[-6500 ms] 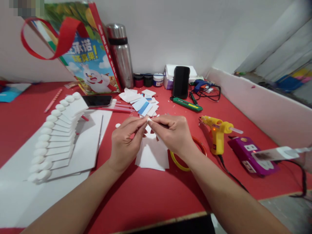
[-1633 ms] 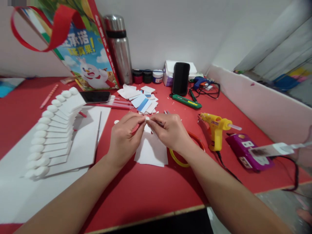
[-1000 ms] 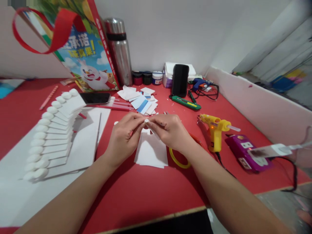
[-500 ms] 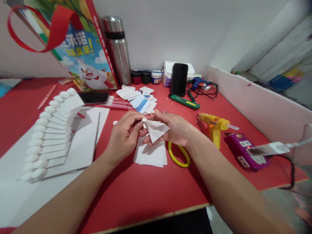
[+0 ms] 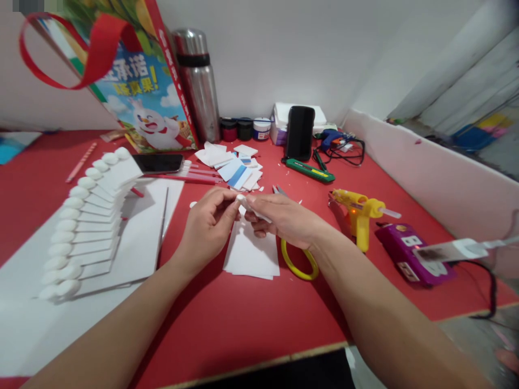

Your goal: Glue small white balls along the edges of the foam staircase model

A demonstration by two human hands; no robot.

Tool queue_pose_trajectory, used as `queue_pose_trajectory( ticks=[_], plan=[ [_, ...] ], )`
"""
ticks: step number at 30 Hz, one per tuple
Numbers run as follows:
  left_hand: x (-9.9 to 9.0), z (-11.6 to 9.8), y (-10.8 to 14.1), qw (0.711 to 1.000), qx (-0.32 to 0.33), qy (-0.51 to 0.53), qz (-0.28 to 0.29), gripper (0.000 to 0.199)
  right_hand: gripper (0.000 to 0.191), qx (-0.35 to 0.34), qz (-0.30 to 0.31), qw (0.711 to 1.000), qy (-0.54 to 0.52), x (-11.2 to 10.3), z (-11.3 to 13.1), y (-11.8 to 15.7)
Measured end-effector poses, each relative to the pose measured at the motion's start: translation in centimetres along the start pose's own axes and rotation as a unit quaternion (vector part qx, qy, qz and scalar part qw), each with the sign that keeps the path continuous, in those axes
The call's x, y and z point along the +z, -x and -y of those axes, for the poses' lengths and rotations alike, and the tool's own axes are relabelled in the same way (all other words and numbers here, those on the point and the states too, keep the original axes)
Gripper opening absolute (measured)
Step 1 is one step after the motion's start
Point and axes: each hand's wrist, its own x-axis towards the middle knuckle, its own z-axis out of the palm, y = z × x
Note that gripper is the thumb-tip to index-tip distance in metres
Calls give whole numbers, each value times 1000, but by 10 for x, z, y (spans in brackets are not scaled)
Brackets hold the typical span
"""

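Observation:
My left hand (image 5: 206, 224) pinches the rounded end of a thin white paper piece (image 5: 241, 199) between thumb and fingers. My right hand (image 5: 284, 216) is closed round the rest of that paper, hiding most of it. Below both hands lies a small stack of white paper sheets (image 5: 251, 256) on the red table. A pair of scissors with a yellow handle (image 5: 300, 270) lies partly under my right hand. To the left, a curved row of white pieces with round, padded ends (image 5: 77, 213) rests overlapping on white board (image 5: 140, 237).
A yellow hot glue gun (image 5: 359, 210) stands at right, by a purple power strip (image 5: 411, 254). Behind lie paper scraps (image 5: 235, 170), a green utility knife (image 5: 310, 170), an upright black phone (image 5: 300, 132), paint jars (image 5: 245, 128), a steel flask (image 5: 198, 86) and a printed bag (image 5: 150, 102).
My right hand has turned over from palm up and its fingers have folded round the white paper, which was spread across the palm. My left hand keeps its pinch.

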Motion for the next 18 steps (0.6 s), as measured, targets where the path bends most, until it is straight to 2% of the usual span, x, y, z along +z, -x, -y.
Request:
queue_pose_trajectory(
  ticks=[5, 11, 14, 18],
  plan=[
    [0, -2, 1, 999, -38, 20, 3, 13, 31, -42, 19, 994, 95, 0, -1, -1],
    [1, -2, 3, 998, -44, 33, 2, 15, 29, -94, -9, 968, 232, -3, -2, -3],
    [2, -1, 2, 997, -60, 57, 3, 16, 32, -149, -50, 937, 311, -4, -4, -5],
    [0, 2, 1, 995, -75, 69, -2, 18, 28, -200, -147, 889, 384, -3, -9, -10]
  ],
)
